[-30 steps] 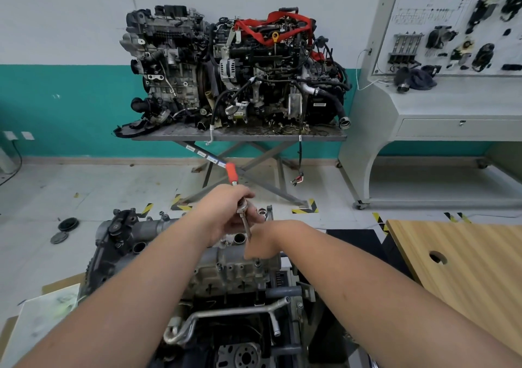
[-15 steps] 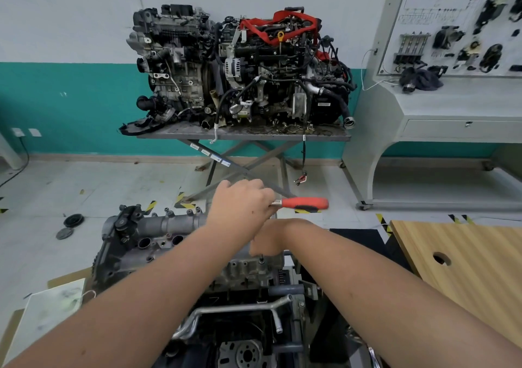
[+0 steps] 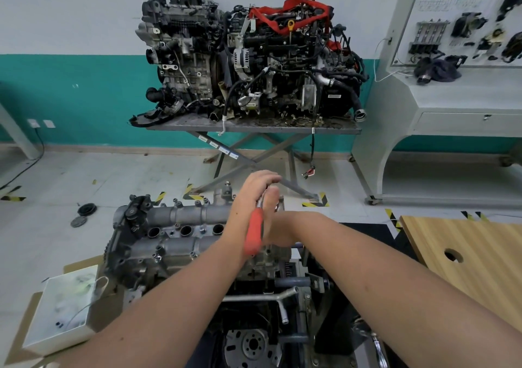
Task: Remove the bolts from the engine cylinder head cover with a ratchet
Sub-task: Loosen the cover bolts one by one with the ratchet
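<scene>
The engine sits low in front of the person, with the cylinder head cover on top of it, and both hands are busy at the cover's right end. The left hand is curled over the head of the ratchet, fingers hooked round the metal neck, while the red handle hangs down toward the person along the left wrist. The right hand lies just behind the handle, pressed close to the engine; I cannot tell whether it is clenched or gripping anything, since the handle and left hand cover its fingers. This looks like the middle of undoing 1 bolt at the right end of the cover: the bolt itself is hidden under the hands. Several small bolts stand along the cover's far edge, left of the hands, so much of the job seems to remain. Next the handle wants swinging round again, with the socket kept square on the bolt so it does not slip off. Half a second ago the red handle pointed out to the right of the cover, level; now it has swung round to point back at the person, and the left hand has opened a little over the head.
</scene>
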Available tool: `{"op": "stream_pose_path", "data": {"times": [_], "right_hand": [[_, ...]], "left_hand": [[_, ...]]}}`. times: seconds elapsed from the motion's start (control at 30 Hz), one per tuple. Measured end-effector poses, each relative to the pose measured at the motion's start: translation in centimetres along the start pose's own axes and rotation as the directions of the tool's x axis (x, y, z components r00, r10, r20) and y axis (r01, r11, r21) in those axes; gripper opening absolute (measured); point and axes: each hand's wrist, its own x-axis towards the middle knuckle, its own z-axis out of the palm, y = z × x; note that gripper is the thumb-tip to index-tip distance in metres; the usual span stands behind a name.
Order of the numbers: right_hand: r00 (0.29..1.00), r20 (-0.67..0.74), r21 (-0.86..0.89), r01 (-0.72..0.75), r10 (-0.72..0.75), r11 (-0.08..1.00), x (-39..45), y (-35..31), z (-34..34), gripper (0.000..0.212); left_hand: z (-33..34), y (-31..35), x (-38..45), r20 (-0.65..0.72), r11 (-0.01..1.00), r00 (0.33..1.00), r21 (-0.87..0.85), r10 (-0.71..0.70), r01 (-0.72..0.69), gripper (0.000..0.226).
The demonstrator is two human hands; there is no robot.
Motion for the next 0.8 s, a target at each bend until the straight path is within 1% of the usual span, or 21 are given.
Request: {"op": "stream_pose_path", "data": {"times": [0.03,0.07,0.1,0.13,0.17,0.2,0.23,0.27,0.37,0.43,0.47,0.5,0.57,0.63,0.67,0.7,0.73,0.8], "right_hand": [[1.000,-0.007,-0.002,0.005,-0.005,1.000,0.1,0.1,0.0,0.044],[1.000,0.022,-0.002,-0.001,0.001,1.000,0.3,0.2,0.3,0.041],[0.998,0.069,-0.014,-0.003,0.004,1.000,0.1,0.4,0.4,0.039],[0.997,0.079,-0.027,0.000,0.002,1.000,0.0,0.5,0.3,0.035],[0.997,0.079,-0.005,-0.001,0.001,1.000,-0.2,0.6,0.2,0.030],[0.997,0.071,-0.018,0.010,-0.008,1.000,-0.1,0.7,0.2,0.027],[0.997,0.071,-0.041,0.012,-0.009,0.999,0.0,0.7,0.1,0.026],[0.998,0.063,-0.043,0.031,-0.028,0.999,-0.1,0.5,0.2,0.027],[0.996,0.076,-0.043,0.044,-0.040,0.998,0.5,0.4,0.2,0.025],[0.995,0.086,-0.005,0.048,-0.047,0.999,0.7,0.5,0.2,0.021],[0.994,0.094,0.007,0.049,-0.050,0.999,0.8,0.6,0.1,0.023],[0.994,0.097,0.000,0.052,-0.052,0.999,0.9,0.6,0.1,0.026],[0.992,0.118,-0.007,0.049,-0.048,0.999,1.1,0.6,0.1,0.030],[0.992,0.118,0.024,0.048,-0.051,0.999,1.3,0.5,0.2,0.020],[0.992,0.112,0.042,0.055,-0.059,0.998,1.3,0.3,0.2,0.017],[0.993,0.106,0.042,0.053,-0.057,0.998,1.2,0.2,0.3,0.017],[0.993,0.099,0.036,0.059,-0.062,0.998,1.1,0.1,0.4,0.017],[0.994,0.076,0.036,0.071,-0.073,0.997,0.8,-0.1,0.3,0.016]], "left_hand": [[0.0,0.1,0.0,-0.006,0.985,0.993,-0.130,-0.115,0.113,0.042],[0.2,0.7,0.2,0.001,0.921,0.963,-0.293,-0.268,0.257,0.040],[0.4,0.4,0.1,0.023,0.824,0.916,-0.426,-0.401,0.372,0.040],[0.4,0.4,0.5,0.058,0.700,0.855,-0.546,-0.516,0.460,0.041],[0.2,0.5,0.8,0.126,0.559,0.793,-0.644,-0.596,0.523,0.042],[0.0,0.4,1.2,0.159,0.479,0.752,-0.682,-0.639,0.552,0.043],[-0.2,0.3,1.7,0.191,0.432,0.716,-0.684,-0.672,0.588,0.042],[-0.5,0.3,2.2,0.205,0.421,0.681,-0.652,-0.703,0.630,0.040],[-1.5,0.0,3.5,0.256,0.462,0.614,-0.465,-0.746,0.755,0.027],[-2.4,0.5,4.6,0.318,0.495,0.584,-0.322,-0.747,0.807,0.019],[-2.8,0.8,5.0,0.356,0.526,0.573,-0.227,-0.738,0.819,0.016],[-3.1,1.2,5.3,0.391,0.569,0.572,-0.136,-0.721,0.811,0.015],[-3.3,2.2,5.9,0.441,0.670,0.580,0.068,-0.685,0.739,0.014],[-2.9,3.0,6.3,0.452,0.752,0.610,0.274,-0.651,0.600,0.017],[-2.7,3.4,6.6,0.447,0.780,0.640,0.391,-0.625,0.489,0.019],[-2.4,3.6,6.8,0.452,0.789,0.669,0.500,-0.590,0.358,0.020],[-2.1,3.8,7.1,0.464,0.776,0.692,0.588,-0.554,0.227,0.023],[-1.6,3.9,7.1,0.481,0.705,0.734,0.709,-0.478,-0.006,0.028]]}}
